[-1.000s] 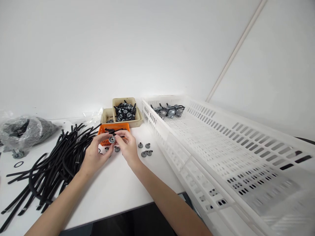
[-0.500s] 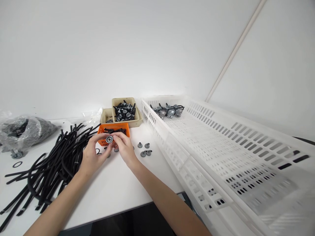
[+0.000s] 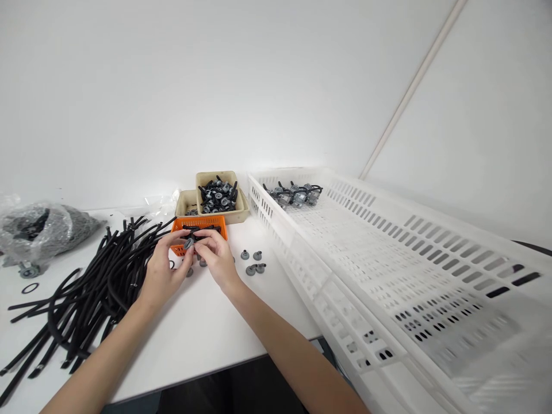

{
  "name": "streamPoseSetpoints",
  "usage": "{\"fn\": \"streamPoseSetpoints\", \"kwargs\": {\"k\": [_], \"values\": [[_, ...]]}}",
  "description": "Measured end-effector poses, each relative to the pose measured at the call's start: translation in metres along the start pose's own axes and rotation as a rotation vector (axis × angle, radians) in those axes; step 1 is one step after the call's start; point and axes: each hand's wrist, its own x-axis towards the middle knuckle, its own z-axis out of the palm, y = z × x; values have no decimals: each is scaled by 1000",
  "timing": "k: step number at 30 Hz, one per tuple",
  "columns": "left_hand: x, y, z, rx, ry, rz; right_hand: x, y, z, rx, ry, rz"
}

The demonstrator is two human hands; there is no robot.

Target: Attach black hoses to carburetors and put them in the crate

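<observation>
Between my two hands, just in front of the orange basket (image 3: 219, 221), is a small round grey cap-like fitting (image 3: 188, 244). My left hand (image 3: 166, 265) pinches it between thumb and fingers. The fingertips of my right hand (image 3: 215, 256) are closed at its other side, where a black piece shows; the fingers partly hide it. Black parts lie in the basket behind. Several similar grey fittings (image 3: 250, 269) stand on the white table to the right of my right hand, and a few more show beneath my hands.
Black hoses (image 3: 103, 293) lie piled at left, beside a black ring (image 3: 30, 288) and a plastic bag (image 3: 52, 230) of grey parts. Behind stands a beige tray (image 3: 217, 174) filled with fittings. A long white crate (image 3: 353, 264) takes up the right, with assembled parts (image 3: 297, 195) at its far end.
The fitting has been tilted, so its ringed round face no longer points at me. My right fingers have shifted slightly around it; both hands stay in nearly the same place.
</observation>
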Motion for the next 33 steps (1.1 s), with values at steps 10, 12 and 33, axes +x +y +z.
{"fn": "streamPoseSetpoints", "kwargs": {"k": [10, 12, 33], "values": [[-3, -4, -1, 7, -23, -67, 1, 5, 1, -3, -11, -54], [-3, -5, -1, 27, -18, -87, 1, 4, 1, 1, 19, -49], [1, -2, -5, 87, -263, -169, 2, 3, -1, -9, 123, -124]]}}
